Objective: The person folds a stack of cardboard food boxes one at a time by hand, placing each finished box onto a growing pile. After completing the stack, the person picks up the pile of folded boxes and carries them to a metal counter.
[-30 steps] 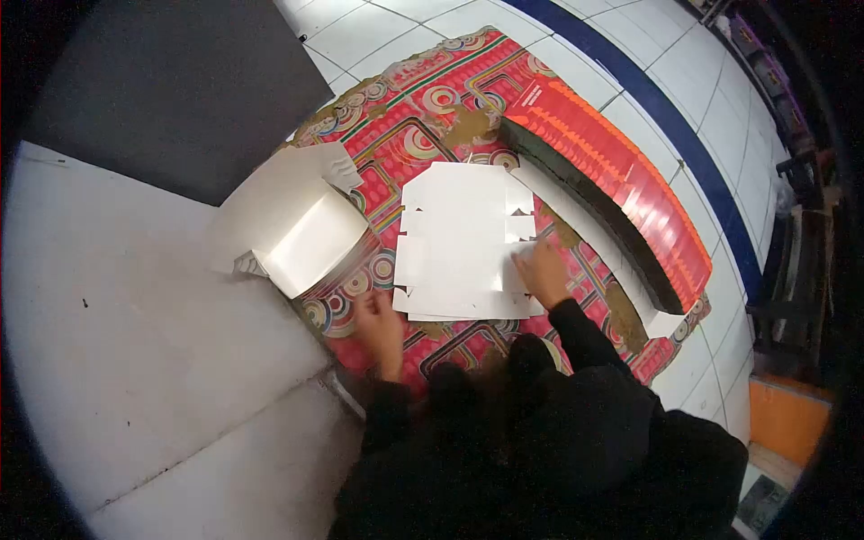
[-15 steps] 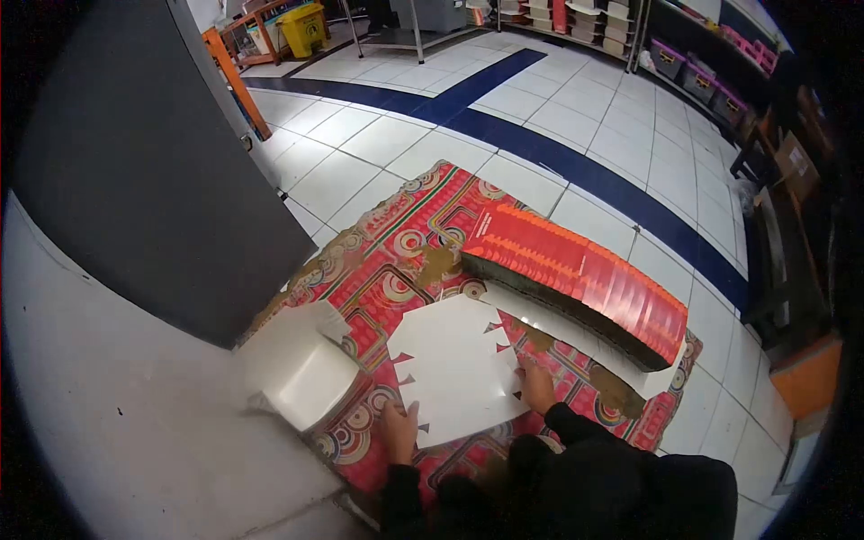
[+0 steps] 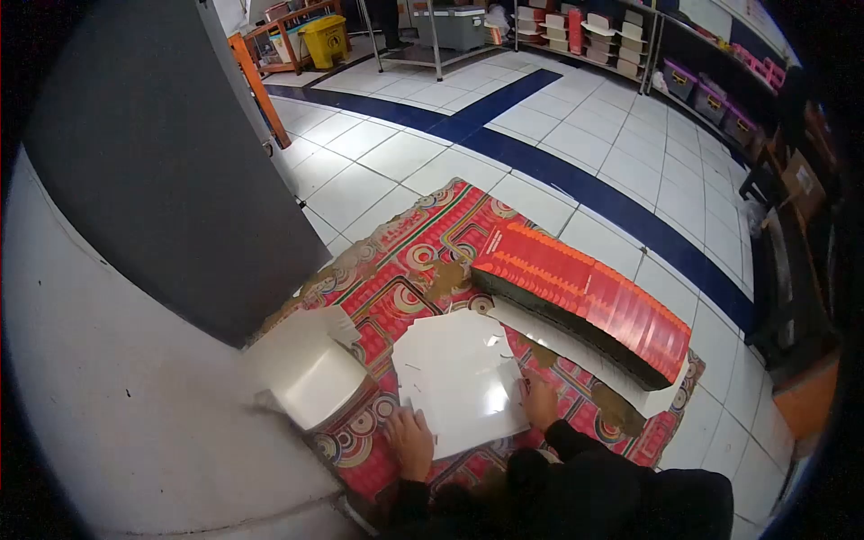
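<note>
A white die-cut sheet (image 3: 459,382) with small notches lies low over the red patterned mat (image 3: 360,450), its surface shiny. On its left edge rests my left hand (image 3: 411,443), fingers partly spread. My right hand (image 3: 540,401) has its fingers closed around the right edge. Behind the sheet and to the right stands a long row of red-orange folded cartons (image 3: 585,301), with a white sheet (image 3: 558,346) under it. Left of my left hand is a white open box (image 3: 315,382).
A grey panel (image 3: 171,171) and a pale wall (image 3: 135,396) bound the left side. Farther off are a yellow bin (image 3: 325,42), a metal table (image 3: 432,58) and shelves with boxes (image 3: 589,40). Dark furniture (image 3: 792,261) stands at the right.
The view has shifted, so the scene sits lower. The sheet's notches look narrower now. My left hand has moved from gripping the sheet's edge to lying flatter on it.
</note>
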